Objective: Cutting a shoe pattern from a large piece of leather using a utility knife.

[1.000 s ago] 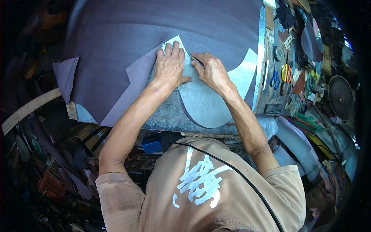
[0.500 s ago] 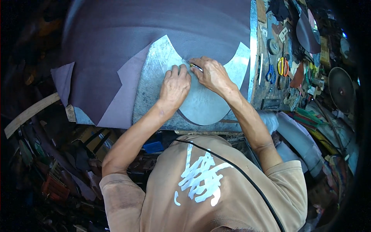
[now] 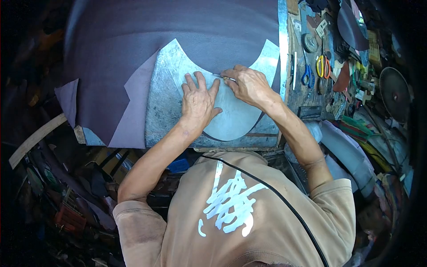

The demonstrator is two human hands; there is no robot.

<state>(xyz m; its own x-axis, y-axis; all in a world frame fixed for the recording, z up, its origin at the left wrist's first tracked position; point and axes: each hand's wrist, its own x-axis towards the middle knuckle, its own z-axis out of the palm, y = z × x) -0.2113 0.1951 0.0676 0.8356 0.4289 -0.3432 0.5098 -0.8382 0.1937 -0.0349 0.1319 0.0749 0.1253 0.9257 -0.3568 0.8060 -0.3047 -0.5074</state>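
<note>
We should bear down evenly with our left hand (image 3: 197, 103), its empty fingers spread on the pale template (image 3: 233, 113) lying over the dark leather-like sheet (image 3: 200, 20), and let our right hand (image 3: 254, 86), fingers curled round the slim pen-like tool (image 3: 229, 78), follow the template's concave edge closely.

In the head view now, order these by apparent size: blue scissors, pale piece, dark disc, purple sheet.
Largest to smallest:
purple sheet
pale piece
dark disc
blue scissors
</note>
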